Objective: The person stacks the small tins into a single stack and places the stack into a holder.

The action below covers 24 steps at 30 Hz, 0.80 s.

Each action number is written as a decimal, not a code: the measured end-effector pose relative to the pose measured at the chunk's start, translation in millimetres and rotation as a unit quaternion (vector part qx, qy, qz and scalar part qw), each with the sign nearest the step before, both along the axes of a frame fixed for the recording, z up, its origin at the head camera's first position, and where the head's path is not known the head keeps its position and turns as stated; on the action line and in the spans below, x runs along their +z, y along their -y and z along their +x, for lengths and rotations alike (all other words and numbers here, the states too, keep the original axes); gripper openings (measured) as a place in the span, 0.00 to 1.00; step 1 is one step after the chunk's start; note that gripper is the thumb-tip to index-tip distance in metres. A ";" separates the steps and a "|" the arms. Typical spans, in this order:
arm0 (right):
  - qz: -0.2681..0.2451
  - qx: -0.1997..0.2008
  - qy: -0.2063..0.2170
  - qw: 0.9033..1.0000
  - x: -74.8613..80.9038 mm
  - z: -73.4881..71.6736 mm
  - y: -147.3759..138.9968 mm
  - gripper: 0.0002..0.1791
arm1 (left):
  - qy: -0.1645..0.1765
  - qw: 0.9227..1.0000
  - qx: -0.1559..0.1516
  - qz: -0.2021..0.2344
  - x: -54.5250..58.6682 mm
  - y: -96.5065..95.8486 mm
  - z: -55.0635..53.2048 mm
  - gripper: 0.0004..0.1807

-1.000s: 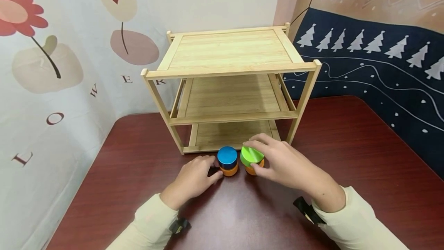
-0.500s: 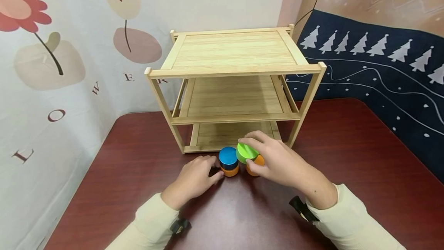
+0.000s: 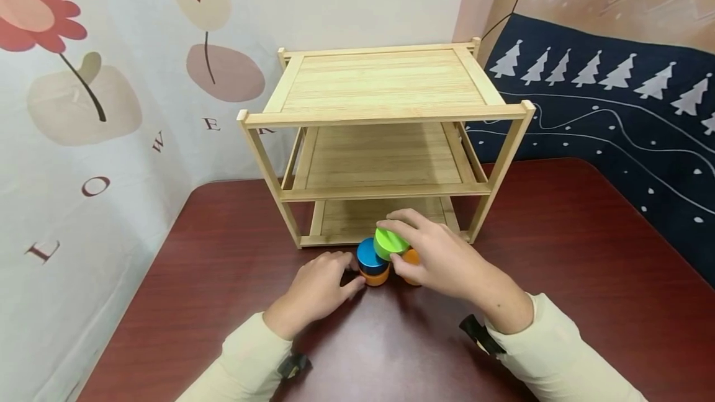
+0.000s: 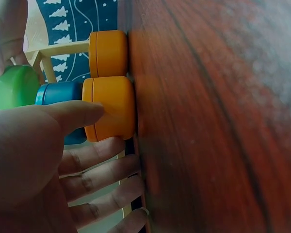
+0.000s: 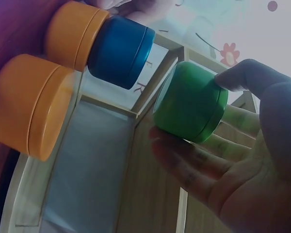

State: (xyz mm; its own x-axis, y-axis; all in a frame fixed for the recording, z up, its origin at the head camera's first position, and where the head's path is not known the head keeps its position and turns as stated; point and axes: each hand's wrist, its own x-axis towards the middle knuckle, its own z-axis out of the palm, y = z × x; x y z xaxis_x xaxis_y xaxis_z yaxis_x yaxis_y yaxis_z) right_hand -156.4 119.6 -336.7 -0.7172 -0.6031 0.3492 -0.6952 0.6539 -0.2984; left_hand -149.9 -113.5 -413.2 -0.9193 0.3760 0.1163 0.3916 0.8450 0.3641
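Currently the right hand [image 3: 441, 259] pinches the green tin [image 3: 389, 244] by its side wall, thumb opposing fingers, opened one tin wide. Tin's in the air near the blue tin [image 3: 370, 255], stacked on an orange tin [image 4: 114, 121] just off the shelf [image 3: 329, 241]'s bottom front edge. Left hand [image 3: 313, 293] lies loosely round that base, fingers relaxed; pressure unclear. Tin's probably light, rigid, slippery, not fragile. Best hold: mid-wall, clear of the seam.
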 end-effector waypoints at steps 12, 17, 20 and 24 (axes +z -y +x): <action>-0.016 0.013 -0.015 1.000 -5.7 -1.6 6.4 0.28 | 0.005 1.000 0.004 0.000 -1.2 1.4 -0.2 0.10; -0.017 0.021 -0.024 0.999 -9.2 -2.5 8.1 0.28 | 0.008 1.000 0.008 -0.008 -2.5 1.8 -0.1 0.11; -0.018 0.020 -0.029 0.999 -10.1 -2.8 8.2 0.28 | 0.011 1.000 0.008 -0.007 -2.3 1.1 -0.6 0.11; -0.023 0.021 -0.033 0.999 -9.9 -2.4 7.5 0.29 | 0.011 1.000 0.002 -0.008 -2.4 0.2 -1.7 0.11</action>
State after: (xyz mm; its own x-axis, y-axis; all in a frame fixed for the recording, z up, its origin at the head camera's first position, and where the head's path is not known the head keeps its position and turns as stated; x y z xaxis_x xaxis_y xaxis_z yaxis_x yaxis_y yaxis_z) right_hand -158.8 112.2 -346.6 -0.6659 -0.6147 0.4228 -0.7412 0.6098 -0.2808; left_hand -151.6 -113.7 -415.7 -0.9233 0.3736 0.0892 0.3797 0.8526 0.3591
